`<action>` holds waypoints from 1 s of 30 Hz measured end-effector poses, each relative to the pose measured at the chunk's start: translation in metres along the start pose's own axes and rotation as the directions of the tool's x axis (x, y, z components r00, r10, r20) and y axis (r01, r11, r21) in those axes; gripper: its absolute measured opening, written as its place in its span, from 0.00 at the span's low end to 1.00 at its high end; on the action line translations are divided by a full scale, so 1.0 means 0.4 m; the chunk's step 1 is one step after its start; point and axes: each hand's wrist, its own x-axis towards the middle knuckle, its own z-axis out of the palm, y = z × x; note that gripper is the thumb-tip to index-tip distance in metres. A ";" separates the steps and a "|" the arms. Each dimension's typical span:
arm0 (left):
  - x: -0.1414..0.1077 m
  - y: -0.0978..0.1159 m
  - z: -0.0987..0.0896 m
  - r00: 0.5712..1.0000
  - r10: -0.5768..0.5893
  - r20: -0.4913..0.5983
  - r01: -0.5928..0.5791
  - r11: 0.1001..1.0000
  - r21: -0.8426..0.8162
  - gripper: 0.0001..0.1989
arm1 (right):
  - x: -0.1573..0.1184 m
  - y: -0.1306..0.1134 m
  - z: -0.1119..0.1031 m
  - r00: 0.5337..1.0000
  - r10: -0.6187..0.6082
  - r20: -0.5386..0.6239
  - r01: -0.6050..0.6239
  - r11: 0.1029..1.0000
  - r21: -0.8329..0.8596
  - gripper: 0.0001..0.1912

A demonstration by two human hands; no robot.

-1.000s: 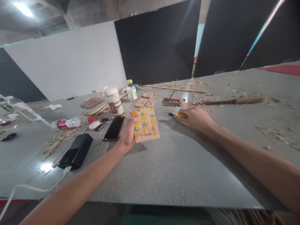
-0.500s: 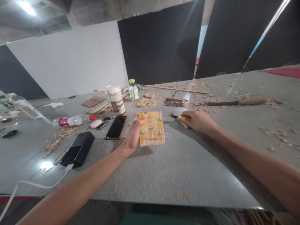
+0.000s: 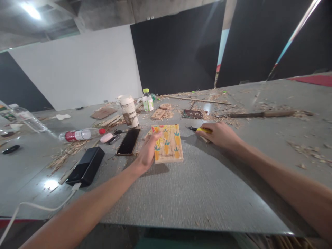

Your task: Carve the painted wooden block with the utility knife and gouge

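Grey desk (image 3: 155,197) fills the lower view, wood shavings (image 3: 307,152) scattered over its far half and right side. Long-handled tool (image 3: 278,113) lies sideways among them, beyond the right forearm. Black power bank (image 3: 86,166) to the left, white cable plugged into its near end.

2 bare hands at work, well apart. Left hand (image 3: 147,149) has its grip clamped on the left edge of a painted board (image 3: 168,148): thumb over the face, other fingers hidden behind. Board sits near mid-view, between the hands, painted side up, orange shapes with green tops. Its side edges run away from the body; shadow under the near edge. Dark phone (image 3: 129,141) lies just left of this hand.

Right hand (image 3: 220,133) has its grip closed round a yellow-handled tool (image 3: 204,130). Key relation: the tool's long axis runs roughly crosswise, dark tip leftward, toward the board's far right corner. Bare desk between tip and board; not touching. Board lies left of the right grip; the left hand is the nearer, being on it.

Tip small and blurred: blade or nib, cannot tell. Smallest: pale wood sliver (image 3: 204,139) just under the right fingers.
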 end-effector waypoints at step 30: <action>-0.010 0.015 0.015 0.998 -0.058 0.035 0.061 0.993 -0.102 0.24 | -0.010 -0.058 0.001 0.993 -0.108 0.041 0.111 0.992 -0.061 0.17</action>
